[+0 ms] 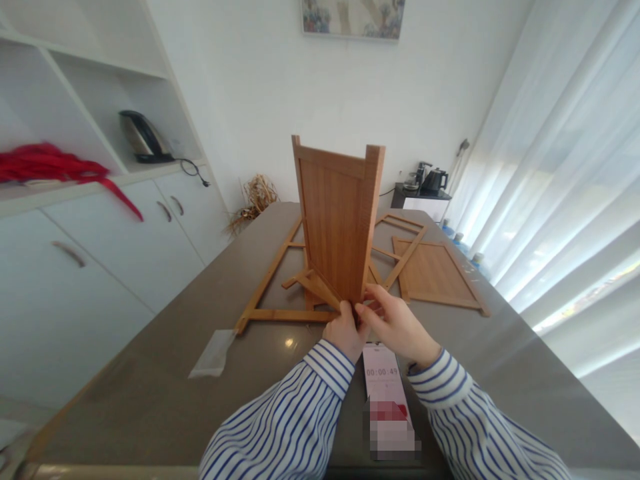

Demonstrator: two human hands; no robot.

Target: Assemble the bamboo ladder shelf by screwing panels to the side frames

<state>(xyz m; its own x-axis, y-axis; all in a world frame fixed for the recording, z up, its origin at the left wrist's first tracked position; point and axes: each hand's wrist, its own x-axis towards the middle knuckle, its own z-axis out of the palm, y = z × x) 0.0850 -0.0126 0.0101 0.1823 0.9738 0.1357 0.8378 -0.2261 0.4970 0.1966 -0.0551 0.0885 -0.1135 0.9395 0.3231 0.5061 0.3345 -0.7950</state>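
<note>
A wooden panel [333,217] with two side posts stands upright before me on the table. At its lower near corner, my left hand [346,331] is closed around a joint where a slanting wooden bar [320,288] meets the panel. My right hand [397,323] is beside it at the foot of the right post, fingers bent and fingertips pressed together. Anything small between those fingertips is hidden. Behind the panel lies a wooden frame [267,283], partly covered by it. To the right, a second frame [407,257] overlaps a flat wooden panel [440,273].
A phone [390,393] showing a timer lies below my hands on the grey table [150,407]. A clear plastic bag [214,353] rests to the left. Further back are white cabinets [100,260], a kettle [143,137], dried plants [257,200] and a white curtain [565,167].
</note>
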